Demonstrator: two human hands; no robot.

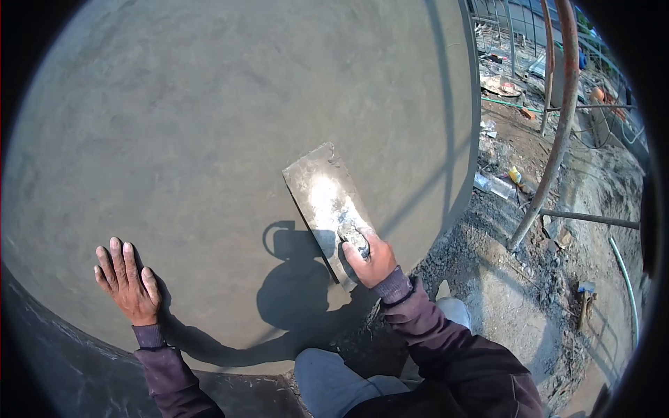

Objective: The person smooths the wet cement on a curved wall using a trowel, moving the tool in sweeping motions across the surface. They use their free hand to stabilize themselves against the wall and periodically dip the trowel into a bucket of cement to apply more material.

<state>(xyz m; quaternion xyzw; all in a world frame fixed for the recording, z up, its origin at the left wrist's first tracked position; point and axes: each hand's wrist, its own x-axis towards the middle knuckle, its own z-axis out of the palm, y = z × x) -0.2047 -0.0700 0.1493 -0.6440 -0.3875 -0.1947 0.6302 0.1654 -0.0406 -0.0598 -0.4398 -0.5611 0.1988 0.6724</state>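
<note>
My right hand (376,259) is wrapped round the handle of a plastering trowel (317,184). The trowel's wide metal blade lies against a smooth grey plastered wall (174,104), its far end pointing up and left. Bright sunlight glares off the middle of the blade, and mortar smears mark the metal. At the lower left, my left hand (127,285) rests flat on the same wall with fingers stretched out, holding nothing. A shadow of my head and arms falls across the plaster between both hands.
A rusty metal scaffold pole (561,132) stands to the right, with a thin crossbar (592,219). Rubble ground there carries a plastic bottle (495,186), a pale pipe (624,285) and a hammer-like tool (585,303). A dark ledge (83,355) runs below the wall.
</note>
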